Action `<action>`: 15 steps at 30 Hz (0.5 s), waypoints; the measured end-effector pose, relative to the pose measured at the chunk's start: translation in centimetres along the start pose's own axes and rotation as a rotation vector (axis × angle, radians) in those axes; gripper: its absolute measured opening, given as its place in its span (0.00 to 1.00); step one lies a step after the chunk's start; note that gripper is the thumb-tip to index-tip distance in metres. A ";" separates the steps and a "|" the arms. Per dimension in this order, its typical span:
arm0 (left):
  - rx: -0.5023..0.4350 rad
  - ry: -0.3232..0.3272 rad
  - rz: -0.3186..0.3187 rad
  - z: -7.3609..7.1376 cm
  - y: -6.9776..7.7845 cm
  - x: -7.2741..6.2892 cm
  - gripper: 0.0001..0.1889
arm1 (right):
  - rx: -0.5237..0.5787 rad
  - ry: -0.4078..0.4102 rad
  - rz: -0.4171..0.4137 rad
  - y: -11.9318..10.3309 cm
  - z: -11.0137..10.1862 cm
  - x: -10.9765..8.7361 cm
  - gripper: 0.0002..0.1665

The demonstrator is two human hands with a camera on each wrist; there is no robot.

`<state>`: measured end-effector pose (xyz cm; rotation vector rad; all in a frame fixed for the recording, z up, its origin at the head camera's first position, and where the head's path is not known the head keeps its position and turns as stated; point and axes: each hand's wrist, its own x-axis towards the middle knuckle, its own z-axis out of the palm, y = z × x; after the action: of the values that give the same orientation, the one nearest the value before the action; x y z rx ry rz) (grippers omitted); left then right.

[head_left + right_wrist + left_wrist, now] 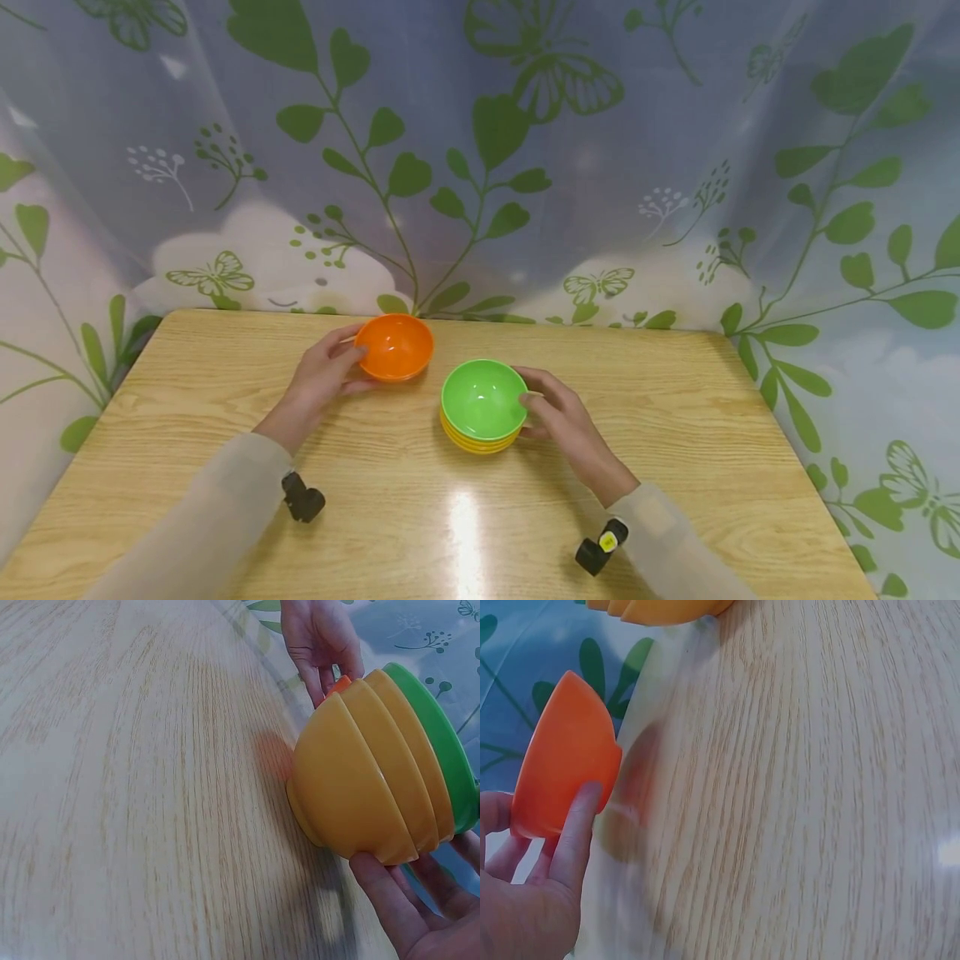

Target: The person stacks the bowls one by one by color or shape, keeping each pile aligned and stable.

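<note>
My left hand [322, 375] holds an orange bowl [396, 348] by its left side, thumb at the rim and fingers under and along the outside. In the left wrist view the orange bowl [570, 750] is just over the table, its shadow beside it. To its right stands a stack of bowls: a green bowl [484, 400] on top and several yellow bowls [352, 772] nested beneath. My right hand [562, 421] grips the stack from the right, with the thumb at the green rim and the fingers against the yellow sides.
Both bowls and stack are over a light wood-grain table [360, 517], toward its far edge. Behind it hangs a curtain [637, 167] printed with green leaves and butterflies. A small black camera sits at each wrist.
</note>
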<state>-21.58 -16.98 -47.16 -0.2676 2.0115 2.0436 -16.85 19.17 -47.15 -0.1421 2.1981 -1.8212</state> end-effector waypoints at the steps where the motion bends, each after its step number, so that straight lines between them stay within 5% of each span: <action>1: 0.001 -0.002 0.000 0.0 0.0 0.0 0.31 | 0.000 0.000 0.000 0.0 0.0 0.0 0.29; 15: 0.000 -0.034 0.029 0.7 1.2 -0.4 0.30 | -0.010 0.001 0.014 0.0 0.0 0.0 0.28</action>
<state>-21.54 -16.26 -45.89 -0.2039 2.0066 2.0518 -16.90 19.20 -47.12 -0.1269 2.2036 -1.8038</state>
